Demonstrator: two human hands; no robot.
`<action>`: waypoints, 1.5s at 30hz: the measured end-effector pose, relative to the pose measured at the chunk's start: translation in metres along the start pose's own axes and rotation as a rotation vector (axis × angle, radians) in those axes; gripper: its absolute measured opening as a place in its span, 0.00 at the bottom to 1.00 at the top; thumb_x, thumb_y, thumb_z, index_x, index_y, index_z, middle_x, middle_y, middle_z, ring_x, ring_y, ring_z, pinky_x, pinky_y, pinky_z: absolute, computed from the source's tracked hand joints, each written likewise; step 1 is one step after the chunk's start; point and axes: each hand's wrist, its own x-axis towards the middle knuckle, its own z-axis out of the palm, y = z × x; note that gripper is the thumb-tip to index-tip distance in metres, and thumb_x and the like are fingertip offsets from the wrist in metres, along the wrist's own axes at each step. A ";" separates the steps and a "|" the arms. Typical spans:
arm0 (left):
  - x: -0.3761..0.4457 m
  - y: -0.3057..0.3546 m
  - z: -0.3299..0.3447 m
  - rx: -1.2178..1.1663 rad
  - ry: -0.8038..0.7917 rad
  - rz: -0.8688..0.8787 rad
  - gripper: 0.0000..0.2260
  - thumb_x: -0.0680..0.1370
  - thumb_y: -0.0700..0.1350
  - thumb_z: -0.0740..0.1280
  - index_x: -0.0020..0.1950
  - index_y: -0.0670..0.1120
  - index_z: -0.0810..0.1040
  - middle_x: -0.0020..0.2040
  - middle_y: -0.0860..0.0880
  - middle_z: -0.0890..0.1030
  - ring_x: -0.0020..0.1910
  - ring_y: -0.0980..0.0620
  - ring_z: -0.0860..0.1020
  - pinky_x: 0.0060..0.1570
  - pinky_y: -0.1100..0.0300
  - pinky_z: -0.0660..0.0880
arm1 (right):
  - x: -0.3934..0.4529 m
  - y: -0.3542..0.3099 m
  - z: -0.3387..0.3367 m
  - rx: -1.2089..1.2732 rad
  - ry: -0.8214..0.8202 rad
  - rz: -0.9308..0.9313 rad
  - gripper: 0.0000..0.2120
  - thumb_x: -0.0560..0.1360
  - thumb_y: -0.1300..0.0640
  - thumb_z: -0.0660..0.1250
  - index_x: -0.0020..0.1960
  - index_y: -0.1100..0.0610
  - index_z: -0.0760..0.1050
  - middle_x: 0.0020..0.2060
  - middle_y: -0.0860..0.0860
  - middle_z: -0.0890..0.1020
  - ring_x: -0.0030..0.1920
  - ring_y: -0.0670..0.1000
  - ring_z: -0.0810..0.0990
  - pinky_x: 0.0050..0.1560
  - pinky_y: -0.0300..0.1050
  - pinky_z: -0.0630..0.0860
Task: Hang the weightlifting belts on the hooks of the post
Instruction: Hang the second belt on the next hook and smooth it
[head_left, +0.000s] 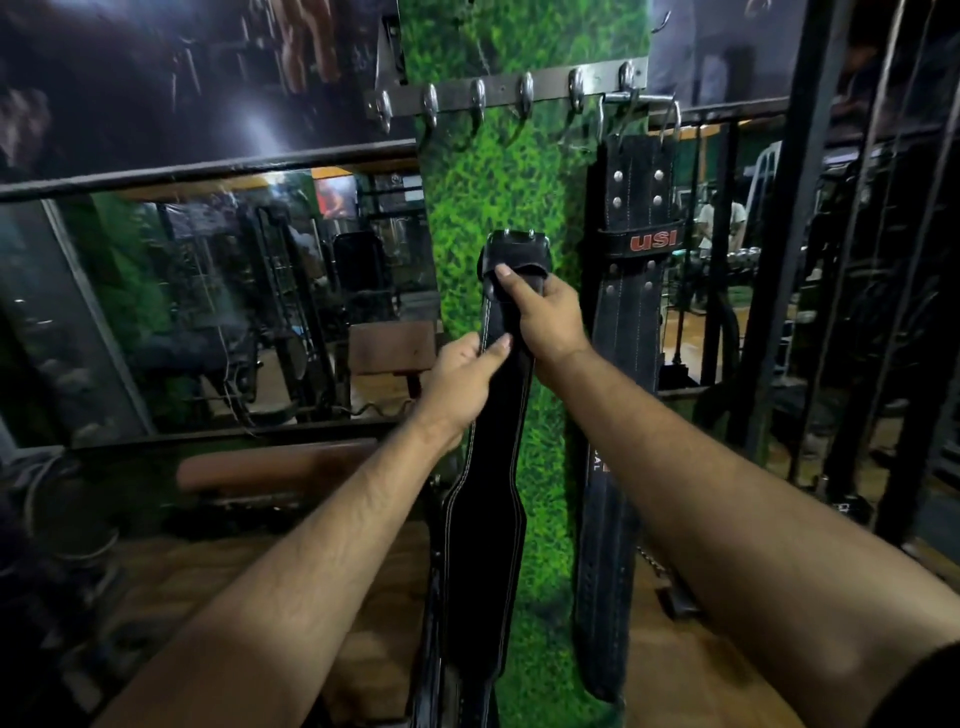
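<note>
We hold a black weightlifting belt (488, 467) upright before the grass-covered post (498, 197), our right hand (545, 317) gripping below its buckle, our left hand (462, 379) pinching its edge lower. It sits below the hook rail (506, 88). Another belt (631, 291) hangs at the rail's right end.

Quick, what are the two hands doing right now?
Left hand: closed, pinching the edge of the black belt.
Right hand: closed on the same belt, just under its buckle.
</note>
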 end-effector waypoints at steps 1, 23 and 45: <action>0.000 -0.001 0.000 0.036 -0.002 0.008 0.08 0.83 0.39 0.64 0.48 0.47 0.81 0.41 0.52 0.85 0.40 0.58 0.82 0.45 0.59 0.78 | 0.001 -0.003 -0.003 -0.023 -0.018 -0.024 0.10 0.77 0.55 0.73 0.51 0.63 0.82 0.40 0.56 0.84 0.40 0.51 0.82 0.43 0.45 0.79; 0.055 0.066 0.033 -0.034 0.163 -0.058 0.13 0.82 0.56 0.64 0.53 0.48 0.83 0.50 0.50 0.87 0.53 0.51 0.84 0.57 0.49 0.80 | 0.021 -0.018 -0.050 -0.318 -0.290 -0.236 0.10 0.77 0.55 0.72 0.57 0.57 0.81 0.50 0.53 0.87 0.49 0.50 0.85 0.58 0.56 0.82; 0.115 0.075 0.065 0.097 0.242 0.234 0.07 0.84 0.44 0.62 0.61 0.45 0.75 0.51 0.42 0.84 0.43 0.50 0.82 0.35 0.59 0.81 | 0.084 -0.049 -0.074 -0.433 -0.065 -0.373 0.23 0.67 0.57 0.82 0.59 0.57 0.79 0.47 0.48 0.87 0.46 0.43 0.85 0.51 0.39 0.81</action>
